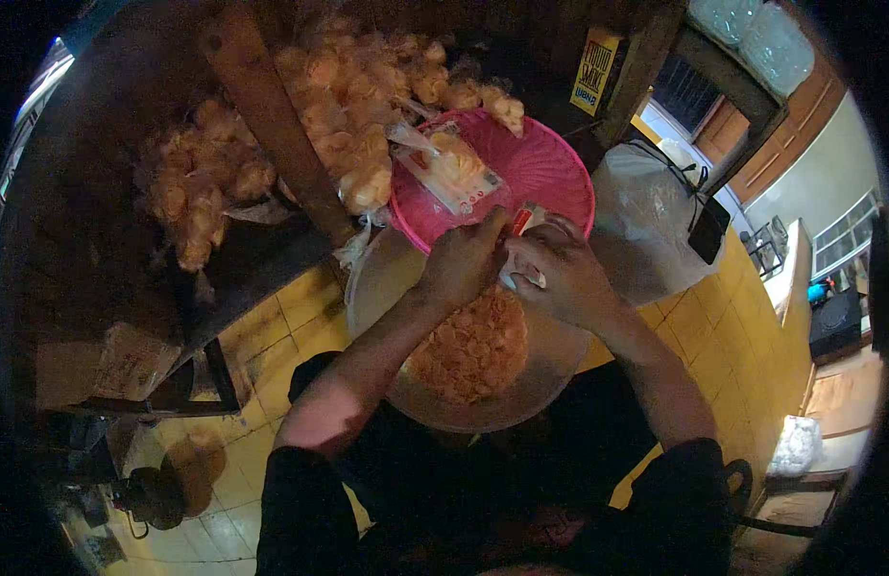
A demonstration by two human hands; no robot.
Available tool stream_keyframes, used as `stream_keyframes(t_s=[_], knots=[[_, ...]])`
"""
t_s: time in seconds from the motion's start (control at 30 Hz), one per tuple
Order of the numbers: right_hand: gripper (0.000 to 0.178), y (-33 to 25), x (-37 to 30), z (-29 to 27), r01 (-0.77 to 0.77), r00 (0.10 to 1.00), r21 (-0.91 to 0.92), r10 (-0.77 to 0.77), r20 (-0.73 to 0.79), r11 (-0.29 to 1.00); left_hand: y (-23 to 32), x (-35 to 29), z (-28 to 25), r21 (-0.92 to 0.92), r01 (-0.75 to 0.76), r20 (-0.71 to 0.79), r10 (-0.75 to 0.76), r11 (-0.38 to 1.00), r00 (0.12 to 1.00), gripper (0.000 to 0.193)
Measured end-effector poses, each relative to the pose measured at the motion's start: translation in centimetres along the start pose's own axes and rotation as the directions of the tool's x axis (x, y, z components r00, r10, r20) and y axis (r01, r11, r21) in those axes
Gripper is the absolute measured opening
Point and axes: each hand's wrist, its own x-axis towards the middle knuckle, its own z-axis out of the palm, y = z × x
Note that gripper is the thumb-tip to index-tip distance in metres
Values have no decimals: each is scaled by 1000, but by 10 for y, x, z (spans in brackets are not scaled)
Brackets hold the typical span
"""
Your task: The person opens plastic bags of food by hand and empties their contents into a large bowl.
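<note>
My left hand (pixel 464 257) and my right hand (pixel 567 274) meet above a wide translucent tub (pixel 370 293). Both are closed on a small clear plastic bag (pixel 528 219) with red and white print. Its contents are mostly hidden by my fingers. Below them, a heap of thin orange chips (pixel 468 350) fills the middle of the tub. Just beyond my hands sits a bright pink plastic basket (pixel 555 163). Inside it lies a printed clear packet (pixel 454 173) with pale chips showing.
Bagged chips (pixel 353 110) pile up at the far left of the basket, and more bags (pixel 200 187) lie left of a wooden post (pixel 272 110). A large clear plastic sack (pixel 641 216) stands right of the basket, near a black phone (pixel 708 230). A yellow box (pixel 595 72) stands behind.
</note>
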Motion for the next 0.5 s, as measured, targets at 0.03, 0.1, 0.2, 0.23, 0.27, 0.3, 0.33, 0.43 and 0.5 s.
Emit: stream_keyframes(t_s=[0.03,0.1,0.2,0.23,0.27,0.3,0.33,0.43,0.5], knots=[[35,2,-2,1,-3,1000,-3,3,3,1000,4,0,-1,20,10,28,-11,1000,1000,36],[37,4,-3,4,-75,996,-186,81,23,980,5,-1,-1,43,26,53,-28,999,998,35],[34,0,1,-2,-200,976,-64,205,70,978,6,-5,-1,26,63,3,-63,998,998,33],[34,3,-1,-2,-200,976,-67,204,72,978,12,-6,-5,53,25,-33,-23,998,999,29],[30,8,-4,-2,-202,979,-18,202,38,979,16,-6,-7,81,-12,-67,18,997,998,26],[25,9,-5,-1,-200,980,36,200,3,979,15,-9,-7,81,-11,-69,17,997,997,26],[25,7,-5,-1,-198,980,36,198,3,980,12,-11,-7,99,-84,-66,91,992,994,23],[22,-3,-4,-6,-326,944,106,318,88,939,5,-17,0,97,-172,-86,180,980,980,21],[20,-6,-3,-9,-241,970,57,240,24,969,6,-17,4,71,-194,-110,201,978,973,22]])
